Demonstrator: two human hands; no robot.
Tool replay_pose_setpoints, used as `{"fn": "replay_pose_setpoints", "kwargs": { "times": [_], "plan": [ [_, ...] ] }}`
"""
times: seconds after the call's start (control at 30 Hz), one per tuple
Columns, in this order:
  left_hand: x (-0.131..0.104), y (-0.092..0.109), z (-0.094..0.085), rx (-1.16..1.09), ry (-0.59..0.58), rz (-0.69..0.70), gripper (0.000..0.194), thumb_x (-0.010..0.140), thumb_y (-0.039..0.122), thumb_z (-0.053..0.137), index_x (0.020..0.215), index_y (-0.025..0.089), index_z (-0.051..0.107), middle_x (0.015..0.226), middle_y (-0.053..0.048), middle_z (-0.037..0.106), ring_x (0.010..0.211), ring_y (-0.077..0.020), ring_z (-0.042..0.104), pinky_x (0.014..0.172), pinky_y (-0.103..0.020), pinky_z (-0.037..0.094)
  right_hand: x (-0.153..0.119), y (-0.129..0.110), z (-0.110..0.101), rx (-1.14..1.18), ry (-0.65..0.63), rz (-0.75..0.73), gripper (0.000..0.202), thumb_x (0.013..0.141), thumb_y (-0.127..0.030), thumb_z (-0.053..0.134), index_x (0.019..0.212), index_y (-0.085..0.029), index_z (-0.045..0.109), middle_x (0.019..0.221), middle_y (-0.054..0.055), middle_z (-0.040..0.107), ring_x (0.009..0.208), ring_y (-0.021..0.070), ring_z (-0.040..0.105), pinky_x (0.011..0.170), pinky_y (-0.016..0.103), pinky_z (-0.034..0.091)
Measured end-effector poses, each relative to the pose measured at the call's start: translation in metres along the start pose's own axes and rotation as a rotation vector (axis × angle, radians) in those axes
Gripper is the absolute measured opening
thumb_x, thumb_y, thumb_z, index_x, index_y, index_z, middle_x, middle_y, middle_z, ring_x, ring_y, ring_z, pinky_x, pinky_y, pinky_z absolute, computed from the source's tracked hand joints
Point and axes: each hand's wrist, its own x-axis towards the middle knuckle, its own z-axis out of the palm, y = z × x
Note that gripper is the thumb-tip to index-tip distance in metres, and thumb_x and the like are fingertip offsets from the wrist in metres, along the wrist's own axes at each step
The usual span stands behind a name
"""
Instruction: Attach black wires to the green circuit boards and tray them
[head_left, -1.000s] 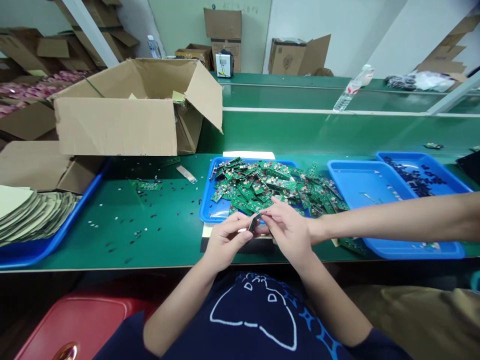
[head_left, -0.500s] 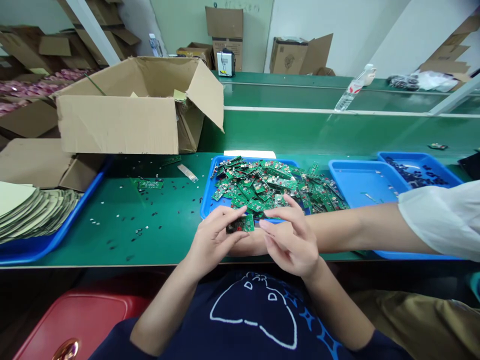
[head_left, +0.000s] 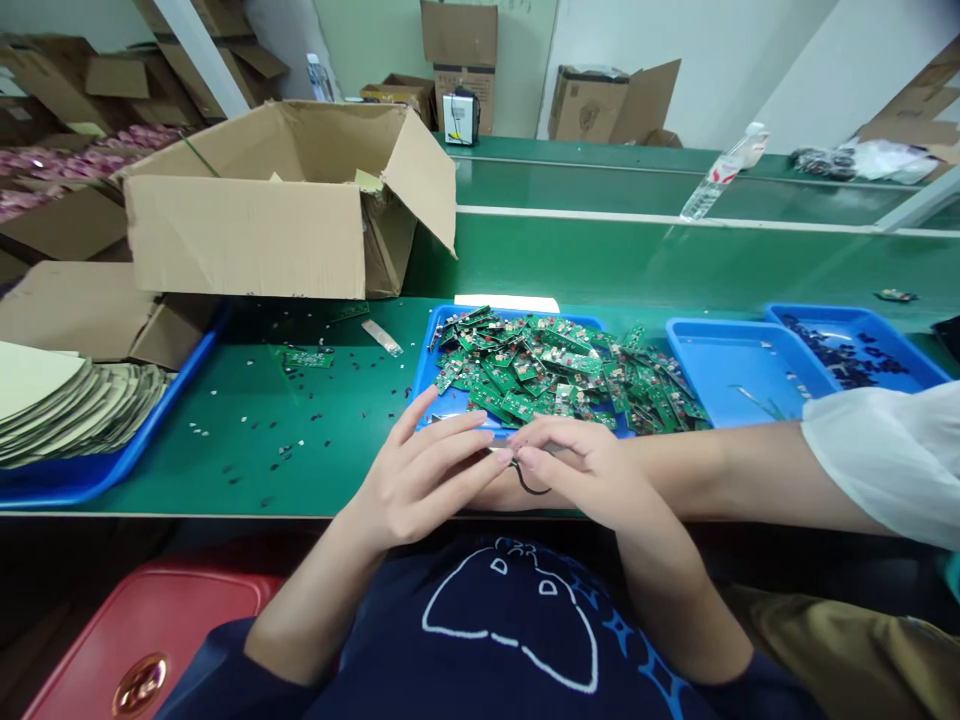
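1. A thin piece (head_left: 501,443) sits between the fingertips of the two hands, just nearer the person than the tray's front edge. Little of it shows; it seems edge-on, its visible length running roughly left to right — from one hand toward the other.
2. The left hand (head_left: 420,485) lies to its left, index finger raised and spread, the thumb and other fingers apparently pinching the piece.
3. The right hand (head_left: 592,465) comes from the opposite side, thumb and bent fingers drawn together at the right end; whether they grip or merely touch, I cannot tell. Both hands are about equally near.
4. A black cord-like curve (head_left: 532,492) shows just below the right thumb.
5. Beyond the fingers, the blue tray (head_left: 450,404) bears heaped circuit boards (head_left: 555,360), spilling over its right side.
6. From the right, a co-worker's forearm (head_left: 705,470) reaches in — it passes behind the person's right hand.
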Motion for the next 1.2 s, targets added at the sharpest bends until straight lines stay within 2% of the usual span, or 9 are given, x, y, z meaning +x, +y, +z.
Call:
{"fn": "replay_pose_setpoints", "kwargs": {
  "times": [0.13, 0.4, 0.53, 0.63, 0.7, 0.9, 1.03, 1.13, 1.2],
  "plan": [
    [-0.003, -0.002, 0.0, 0.017, 0.032, -0.012, 0.028, 0.084, 0.013, 0.055, 0.107, 0.027, 0.062, 0.099, -0.001, 0.067, 0.107, -0.0181, 0.06, 0.104, -0.046, 0.039, -0.004, 0.001, 0.008, 0.238, -0.121, 0.192, 0.021, 0.079, -0.036, 0.061, 0.07, -0.017, 0.062, 0.065, 0.0, 0.061, 0.058, 0.0111, 0.053, 0.055, 0.023, 0.043],
    [-0.01, 0.004, 0.008, -0.164, 0.101, -0.161, 0.04, 0.081, 0.008, 0.057, 0.119, 0.021, 0.056, 0.107, -0.007, 0.06, 0.099, -0.0165, 0.061, 0.096, -0.041, 0.048, -0.002, 0.0, 0.022, 0.656, -0.155, 0.246, 0.03, 0.075, -0.042, 0.064, 0.062, -0.018, 0.054, 0.057, -0.001, 0.06, 0.055, 0.0105, 0.054, 0.06, 0.025, 0.044],
    [-0.009, 0.01, 0.013, -0.256, 0.109, -0.256, 0.045, 0.079, 0.005, 0.06, 0.12, 0.024, 0.055, 0.104, -0.006, 0.059, 0.091, -0.0149, 0.061, 0.077, -0.029, 0.057, -0.002, 0.005, 0.025, 0.819, -0.198, 0.263, 0.028, 0.073, -0.04, 0.067, 0.061, -0.018, 0.054, 0.053, -0.003, 0.058, 0.051, 0.0099, 0.054, 0.059, 0.025, 0.044],
    [-0.008, 0.016, 0.017, -0.386, 0.1, -0.394, 0.04, 0.081, 0.008, 0.058, 0.118, 0.024, 0.056, 0.099, -0.004, 0.058, 0.075, -0.0107, 0.061, 0.057, -0.019, 0.057, 0.0, 0.008, 0.028, 0.922, -0.217, 0.301, 0.027, 0.069, -0.037, 0.069, 0.061, -0.018, 0.053, 0.048, -0.004, 0.055, 0.046, 0.0098, 0.051, 0.058, 0.026, 0.044],
    [-0.007, 0.019, 0.018, -0.451, 0.088, -0.45, 0.036, 0.082, 0.01, 0.058, 0.115, 0.024, 0.057, 0.096, -0.003, 0.057, 0.073, -0.0099, 0.06, 0.054, -0.018, 0.056, 0.001, 0.009, 0.031, 0.965, -0.221, 0.312, 0.027, 0.067, -0.035, 0.069, 0.058, -0.018, 0.05, 0.044, -0.006, 0.051, 0.043, 0.0095, 0.049, 0.056, 0.027, 0.044],
    [0.0, 0.023, 0.018, -0.569, -0.005, -0.403, 0.041, 0.086, 0.012, 0.052, 0.124, 0.026, 0.052, 0.098, -0.005, 0.056, 0.081, -0.0118, 0.06, 0.065, -0.022, 0.057, 0.001, 0.008, 0.035, 0.738, -0.064, 0.16, 0.019, 0.07, -0.025, 0.06, 0.057, -0.017, 0.048, 0.049, -0.005, 0.049, 0.046, 0.0072, 0.045, 0.048, 0.021, 0.037],
    [0.003, 0.023, 0.015, -0.522, 0.021, -0.49, 0.039, 0.088, 0.016, 0.049, 0.126, 0.025, 0.052, 0.098, -0.007, 0.059, 0.088, -0.0156, 0.059, 0.076, -0.029, 0.054, -0.002, 0.003, 0.027, 0.553, 0.023, 0.051, 0.017, 0.078, -0.025, 0.057, 0.064, -0.018, 0.051, 0.059, -0.004, 0.052, 0.052, 0.0075, 0.047, 0.052, 0.022, 0.043],
    [0.003, 0.024, 0.011, -0.569, 0.071, -0.58, 0.038, 0.088, 0.017, 0.049, 0.125, 0.025, 0.053, 0.099, -0.007, 0.061, 0.089, -0.0162, 0.059, 0.077, -0.03, 0.053, -0.005, 0.0, 0.022, 0.547, 0.121, -0.032, 0.01, 0.08, -0.027, 0.058, 0.09, -0.023, 0.057, 0.084, 0.0, 0.059, 0.068, 0.0113, 0.058, 0.061, 0.026, 0.052],
    [0.002, 0.026, 0.01, -0.609, 0.09, -0.6, 0.038, 0.087, 0.018, 0.051, 0.124, 0.026, 0.054, 0.099, -0.007, 0.061, 0.089, -0.0162, 0.06, 0.076, -0.03, 0.053, -0.007, 0.0, 0.024, 0.583, 0.164, -0.083, 0.036, 0.079, -0.026, 0.061, 0.113, -0.03, 0.049, 0.1, 0.002, 0.057, 0.076, 0.0129, 0.06, 0.065, 0.029, 0.054]
  ]
}}
